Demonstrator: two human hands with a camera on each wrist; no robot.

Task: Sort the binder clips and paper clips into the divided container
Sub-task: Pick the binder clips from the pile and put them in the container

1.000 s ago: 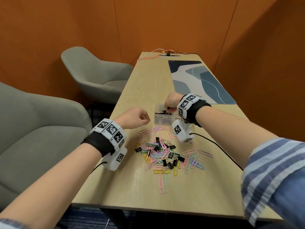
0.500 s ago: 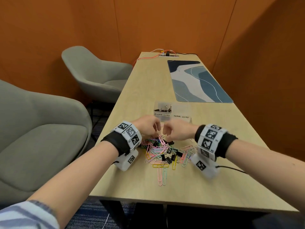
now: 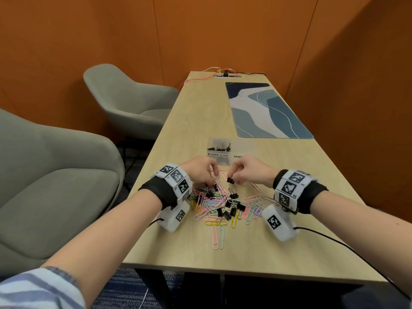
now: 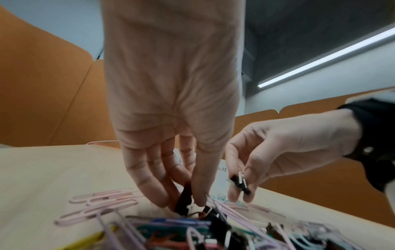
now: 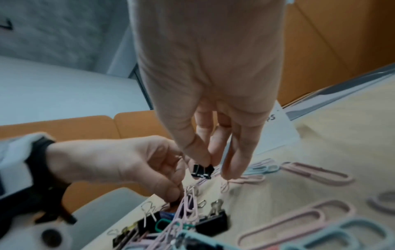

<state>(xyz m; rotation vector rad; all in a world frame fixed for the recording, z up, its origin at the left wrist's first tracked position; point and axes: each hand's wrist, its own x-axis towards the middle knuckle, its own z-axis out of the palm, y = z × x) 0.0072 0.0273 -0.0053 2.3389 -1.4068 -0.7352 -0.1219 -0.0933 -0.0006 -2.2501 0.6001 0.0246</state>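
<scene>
A heap of coloured paper clips and black binder clips (image 3: 223, 204) lies on the table in front of me. Behind it stands the clear divided container (image 3: 243, 144), labelled BINDER CLIPS and PAPER CLIPS; several binder clips (image 3: 219, 146) lie in its left compartment. My right hand (image 3: 233, 178) pinches a black binder clip (image 3: 229, 180) just above the heap's far edge, also seen as the binder clip (image 5: 202, 170). My left hand (image 3: 208, 185) reaches down into the heap's far left side and pinches another black binder clip (image 4: 183, 200) still lying among the paper clips.
A blue patterned desk mat (image 3: 265, 110) lies at the far right of the table. A power socket with orange cables (image 3: 225, 74) sits at the far end. Two grey armchairs (image 3: 124, 101) stand to the left. Wrist camera cables (image 3: 330, 238) trail over the near right.
My right hand came back from the container to the heap and picked up a binder clip. My left hand dropped from above the table's left side into the heap.
</scene>
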